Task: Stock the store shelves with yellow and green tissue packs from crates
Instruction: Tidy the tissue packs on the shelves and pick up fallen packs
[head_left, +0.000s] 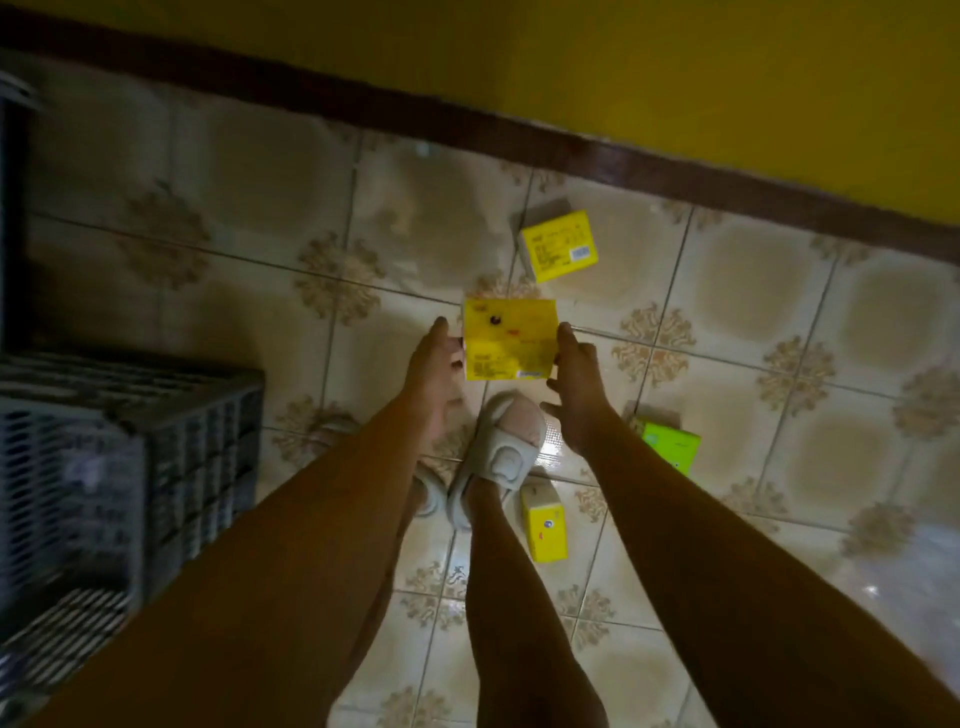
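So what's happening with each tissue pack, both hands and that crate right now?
Held yellow pack: between both hands, above the floor.
Left hand: fingers straight, pressing the pack's left side.
Right hand: fingers straight, against the pack's right side.
Far yellow pack: lying on the floor, barcode side up.
Near yellow pack: on the floor beside the slipper.
Green pack: on the floor, tilted.
Crate: standing on the floor; contents cannot be seen.
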